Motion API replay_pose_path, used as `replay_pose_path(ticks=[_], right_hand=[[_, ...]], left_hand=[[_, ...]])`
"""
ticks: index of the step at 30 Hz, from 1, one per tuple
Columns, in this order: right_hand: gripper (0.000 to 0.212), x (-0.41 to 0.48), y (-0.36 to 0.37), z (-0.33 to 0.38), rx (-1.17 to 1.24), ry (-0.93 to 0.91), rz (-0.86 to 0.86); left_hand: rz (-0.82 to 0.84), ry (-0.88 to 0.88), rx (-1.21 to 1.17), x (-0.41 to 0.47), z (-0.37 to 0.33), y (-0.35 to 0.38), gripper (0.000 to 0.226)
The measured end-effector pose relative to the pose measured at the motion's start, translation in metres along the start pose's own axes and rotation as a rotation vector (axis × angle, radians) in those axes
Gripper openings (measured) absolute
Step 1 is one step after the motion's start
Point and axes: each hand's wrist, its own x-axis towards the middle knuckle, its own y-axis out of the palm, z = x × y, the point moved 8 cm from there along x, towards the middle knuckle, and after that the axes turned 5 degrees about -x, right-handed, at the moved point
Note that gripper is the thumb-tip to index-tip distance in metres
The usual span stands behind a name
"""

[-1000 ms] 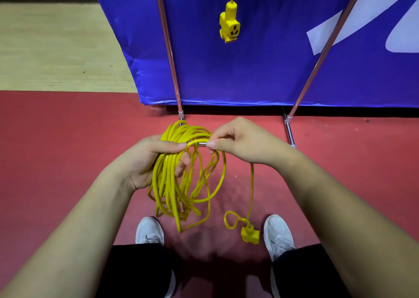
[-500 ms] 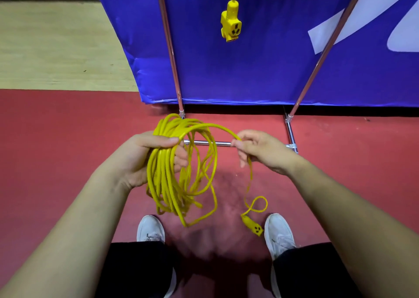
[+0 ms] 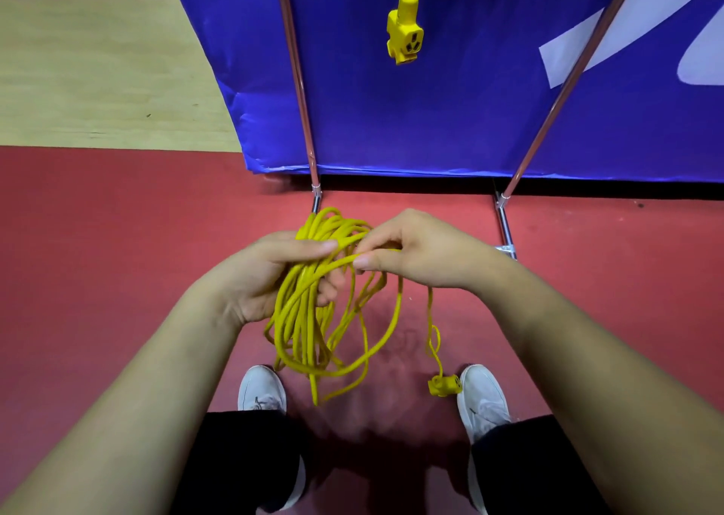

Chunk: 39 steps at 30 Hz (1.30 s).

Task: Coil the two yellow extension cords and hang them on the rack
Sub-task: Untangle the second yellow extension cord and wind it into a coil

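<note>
My left hand (image 3: 274, 275) grips a bundle of loops of a yellow extension cord (image 3: 301, 318) that hangs down toward the floor. My right hand (image 3: 415, 252) pinches a strand of the same cord right beside the left hand's fingers. The cord's free end dangles below the right hand and its yellow socket (image 3: 444, 386) hangs just above the floor by my right shoe. A second yellow cord's socket (image 3: 405, 32) hangs from above between the rack's two metal poles (image 3: 299, 83); the rack's top is out of view.
A blue banner (image 3: 450, 114) stands behind the rack. The rack's base bars (image 3: 505, 228) lie on the red floor (image 3: 117, 259) close ahead of my hands. My white shoes (image 3: 262, 389) are below the cord. Pale wooden flooring (image 3: 98, 71) lies at the far left.
My right hand moved left and brought another loop of cord up to the left hand's bundle. The dangling end has shortened and its socket swung.
</note>
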Motion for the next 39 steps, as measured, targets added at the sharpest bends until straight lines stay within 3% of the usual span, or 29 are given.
replay_pose_path(ticks=[3,8,11,14,21,26,30,35,39], right_hand=[[0.022,-0.001,-0.004,-0.005,0.009,0.018,-0.031],[0.023,-0.016,0.008,-0.083,-0.029,0.209,0.127],[0.013,-0.019,-0.003,-0.103,0.181,0.28,-0.04],[0.011,-0.012,-0.019,-0.096,0.103,0.235,-0.193],[0.013,0.006,-0.012,-0.032,-0.016,-0.014,-0.265],[0.01,0.007,-0.014,-0.049,0.036,0.032,-0.291],[0.022,-0.001,-0.003,-0.115,-0.108,0.256,-0.189],[0.017,-0.021,0.035,-0.173,0.208,0.456,-0.005],[0.014,-0.019,0.031,-0.178,0.554,0.528,-0.237]], left_hand=[[0.063,0.053,-0.025,0.0,-0.002,0.007,0.025],[0.036,0.094,-0.106,0.0,-0.009,-0.002,0.038],[-0.068,0.006,0.071,0.0,-0.001,-0.009,0.027],[-0.13,-0.076,0.103,0.0,0.008,-0.006,0.016],[-0.044,-0.134,0.058,0.004,0.02,0.003,0.021],[0.026,-0.033,-0.072,0.002,0.007,0.005,0.045],[-0.013,0.112,-0.155,-0.006,-0.015,-0.005,0.043],[-0.087,0.175,-0.159,-0.017,-0.028,-0.024,0.027],[-0.222,0.18,-0.133,-0.015,-0.027,-0.036,0.015]])
